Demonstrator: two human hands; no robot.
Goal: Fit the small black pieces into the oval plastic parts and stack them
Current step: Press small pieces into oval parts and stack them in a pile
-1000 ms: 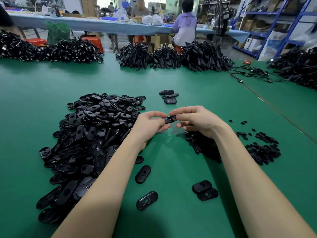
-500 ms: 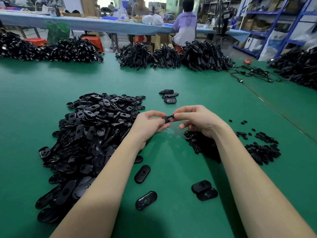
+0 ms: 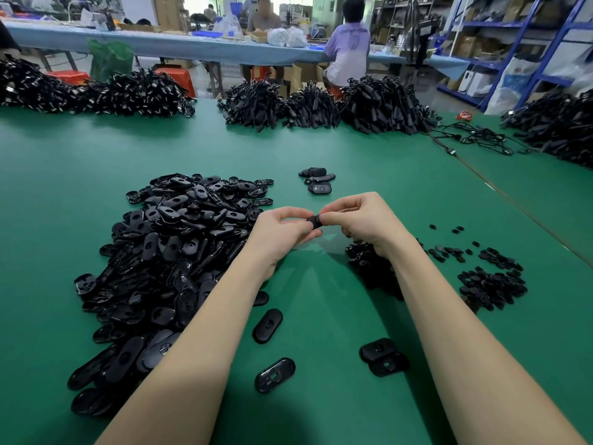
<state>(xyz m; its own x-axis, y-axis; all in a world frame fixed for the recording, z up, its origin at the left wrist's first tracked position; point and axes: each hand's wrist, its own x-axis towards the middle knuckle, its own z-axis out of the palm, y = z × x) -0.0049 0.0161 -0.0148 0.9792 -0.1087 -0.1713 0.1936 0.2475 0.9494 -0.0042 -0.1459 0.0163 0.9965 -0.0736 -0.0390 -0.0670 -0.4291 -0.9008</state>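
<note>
Nearest on the green worktop (image 3: pixel 321 412) lie loose oval plastic parts: one (image 3: pixel 274 375) just right of the left forearm, another (image 3: pixel 267 325) a little farther, and an overlapping pair (image 3: pixel 383 357) between the two forearms. To the left spreads the large heap of oval parts (image 3: pixel 167 268), partly covered by the left forearm. On the right, under and beside the right wrist, sits the pile of small black pieces (image 3: pixel 491 285), with a few strays scattered beyond it.

At mid-worktop the two hands meet above the surface. The left hand (image 3: pixel 280 232) and the right hand (image 3: pixel 362 220) both have fingers and thumb curled, pinching one black part (image 3: pixel 313 221) between them; most of it is hidden by the fingertips.

Just beyond the hands rests a short stack of oval parts (image 3: pixel 318 180). Far off, bundles of black cable (image 3: pixel 321 104) line the worktop's far edge.
</note>
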